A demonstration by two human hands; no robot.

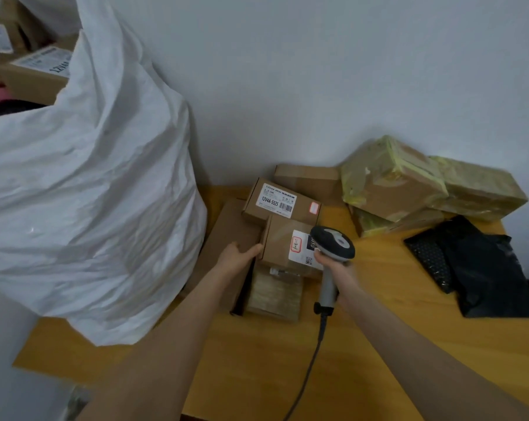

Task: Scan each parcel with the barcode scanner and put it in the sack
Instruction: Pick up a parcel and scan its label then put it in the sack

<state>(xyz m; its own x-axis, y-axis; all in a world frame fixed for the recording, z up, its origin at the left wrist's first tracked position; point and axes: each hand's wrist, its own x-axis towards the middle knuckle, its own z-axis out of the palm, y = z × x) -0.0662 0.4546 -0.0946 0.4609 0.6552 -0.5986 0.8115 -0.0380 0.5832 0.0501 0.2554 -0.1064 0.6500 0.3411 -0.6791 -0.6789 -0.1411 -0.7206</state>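
A small brown cardboard parcel (280, 243) with a white label and a red-edged sticker sits on a stack in the middle of the wooden table (378, 344). My left hand (237, 258) grips its left edge. My right hand (336, 270) holds the grey barcode scanner (333, 243) by its handle, with the head over the parcel's label. The big white sack (90, 192) stands at the left, open at the top, with boxes inside.
Behind the held parcel lies a box (283, 202) labelled 12V4A-5525. A wrapped pale parcel (275, 294) lies below the stack. Yellow-taped parcels (391, 180) are piled at the back right and black mailer bags (476, 268) lie at the right. The scanner cable (309, 369) trails towards me.
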